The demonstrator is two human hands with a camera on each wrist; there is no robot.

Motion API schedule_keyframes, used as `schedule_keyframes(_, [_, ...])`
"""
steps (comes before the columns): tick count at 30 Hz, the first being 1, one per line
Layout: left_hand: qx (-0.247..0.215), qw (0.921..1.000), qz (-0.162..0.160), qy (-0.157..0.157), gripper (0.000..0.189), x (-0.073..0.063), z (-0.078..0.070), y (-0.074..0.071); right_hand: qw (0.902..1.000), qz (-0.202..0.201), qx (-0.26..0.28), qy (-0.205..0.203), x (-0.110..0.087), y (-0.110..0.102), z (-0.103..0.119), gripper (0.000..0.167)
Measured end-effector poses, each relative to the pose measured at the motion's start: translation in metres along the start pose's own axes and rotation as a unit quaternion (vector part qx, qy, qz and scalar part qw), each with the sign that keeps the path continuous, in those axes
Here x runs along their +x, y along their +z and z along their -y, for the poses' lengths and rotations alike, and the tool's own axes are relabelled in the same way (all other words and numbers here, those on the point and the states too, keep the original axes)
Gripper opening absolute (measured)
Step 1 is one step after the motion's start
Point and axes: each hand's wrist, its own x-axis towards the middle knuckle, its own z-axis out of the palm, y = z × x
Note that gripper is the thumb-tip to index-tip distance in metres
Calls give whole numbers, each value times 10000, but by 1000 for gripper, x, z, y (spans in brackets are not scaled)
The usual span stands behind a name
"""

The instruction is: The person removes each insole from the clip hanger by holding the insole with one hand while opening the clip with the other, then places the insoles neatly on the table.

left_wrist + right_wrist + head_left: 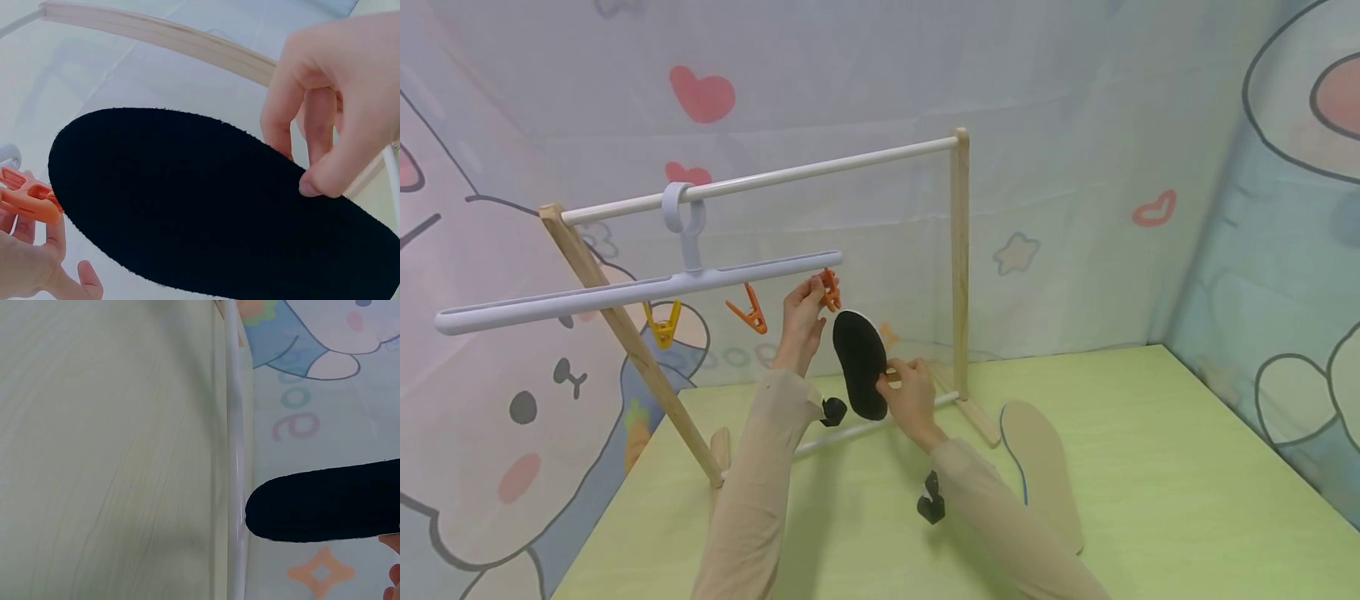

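Now your two grips work at the hanger's end.
Your left hand (802, 321) pinches the orange clip (830, 289); your right hand (912, 397) pinches the black insole (860, 363), held upright between both grips, its top at the clip.

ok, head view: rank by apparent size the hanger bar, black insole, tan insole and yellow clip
1. hanger bar, longest by far.
2. tan insole on the table.
3. black insole held up; it sits farther from the camera, so its true size against the tan one is unsure.
4. yellow clip, smallest.
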Motion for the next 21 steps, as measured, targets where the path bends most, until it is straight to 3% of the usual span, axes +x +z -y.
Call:
schedule_keyframes(11, [-21,9995,218,-213,39,-1,-2,2,9999,-7,106,95,1,-5,2,11])
schedule_keyframes(21, [-50,9991,395,-137,41,-1,0,4,9998,-76,163,114,4,-6,3,11])
